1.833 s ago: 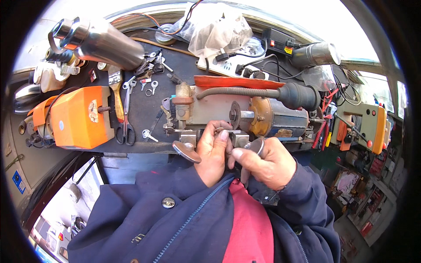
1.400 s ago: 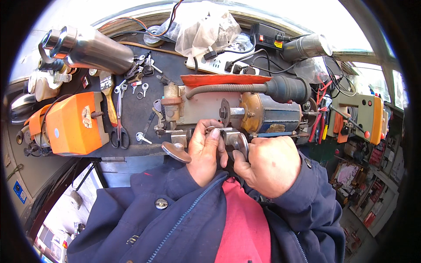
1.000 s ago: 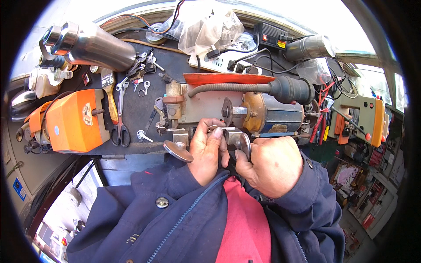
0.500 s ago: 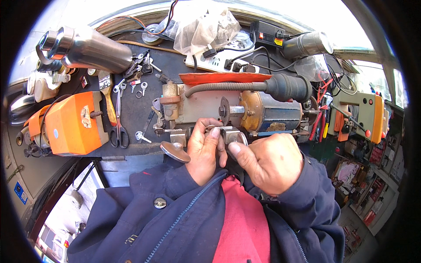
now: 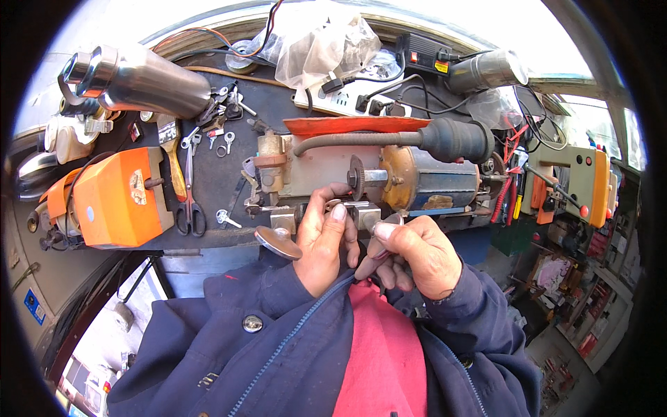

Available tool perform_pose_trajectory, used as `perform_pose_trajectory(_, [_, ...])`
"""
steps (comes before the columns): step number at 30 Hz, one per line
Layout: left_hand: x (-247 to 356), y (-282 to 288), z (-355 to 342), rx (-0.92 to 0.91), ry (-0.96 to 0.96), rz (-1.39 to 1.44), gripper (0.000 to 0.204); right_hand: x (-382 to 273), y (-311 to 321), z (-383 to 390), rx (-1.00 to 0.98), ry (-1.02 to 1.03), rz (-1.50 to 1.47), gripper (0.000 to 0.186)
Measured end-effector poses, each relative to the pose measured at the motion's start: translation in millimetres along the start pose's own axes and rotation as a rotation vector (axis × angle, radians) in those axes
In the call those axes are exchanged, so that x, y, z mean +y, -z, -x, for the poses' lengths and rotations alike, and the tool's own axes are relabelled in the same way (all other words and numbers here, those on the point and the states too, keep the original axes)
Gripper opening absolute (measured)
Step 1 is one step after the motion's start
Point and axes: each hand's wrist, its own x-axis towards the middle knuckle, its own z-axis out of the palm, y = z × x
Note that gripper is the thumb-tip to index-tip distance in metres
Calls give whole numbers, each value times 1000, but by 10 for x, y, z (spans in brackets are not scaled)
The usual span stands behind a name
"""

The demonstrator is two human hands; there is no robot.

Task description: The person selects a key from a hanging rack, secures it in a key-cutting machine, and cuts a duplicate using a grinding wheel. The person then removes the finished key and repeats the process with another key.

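A key-cutting machine (image 5: 326, 170) lies on the dark bench in front of me, with a cylindrical motor (image 5: 434, 177) and a toothed cutting wheel (image 5: 356, 177). My left hand (image 5: 323, 243) pinches a small metal key (image 5: 335, 203) between thumb and fingers, at the side of the right clamp (image 5: 365, 214). Thumb and fingers of my right hand (image 5: 424, 257) are closed on the flat round knob (image 5: 386, 228) under that clamp; its other fingers curl below. A second round knob (image 5: 278, 243) hangs from the left clamp (image 5: 283, 219), beside my left wrist.
Loose keys (image 5: 227, 219), scissors (image 5: 189, 215) and a brush (image 5: 170, 153) lie left of the machine. An orange-covered machine (image 5: 121, 198) and a steel flask (image 5: 149, 80) stand farther left. Behind are a power strip (image 5: 340, 103) and a plastic bag (image 5: 319, 45). A beige-and-yellow machine (image 5: 573, 181) stands right.
My right hand has turned on the knob, from a fist with its back up to a pinch with the fingers lower. The knob's face has rotated. My left hand stays at the clamp.
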Motion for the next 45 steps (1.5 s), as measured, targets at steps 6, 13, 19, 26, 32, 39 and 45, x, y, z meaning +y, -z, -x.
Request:
perform_pose_trajectory(6, [17, 31, 19, -16, 28, 15, 41, 0, -2, -18, 13, 19, 38, 56])
perform_pose_trajectory(13, [-57, 4, 35, 30, -198, -177, 40, -67, 43, -104, -48, -46, 237, 64])
perform_pose_trajectory(19, [-17, 77, 176, -119, -451, -686, 47, 92, -6, -36, -32, 301, 298, 48])
perform_pose_trajectory(26, [-68, 66, 166, -98, -528, -1044, 59, 462, -108, 60, 109, 433, 665, 47])
perform_pose_trajectory(32, [-110, 35, 170, -115, -533, -1065, 71, 366, -137, 98, 136, 293, 616, 48])
perform_pose_trajectory(39, [-168, 39, 191, -112, -582, -1058, 74, 222, -172, 150, 332, 503, 1217, 41])
perform_pose_trajectory(45, [-210, 86, 127, -106, -683, -1128, 69, 269, -118, 108, 184, 439, 806, 53])
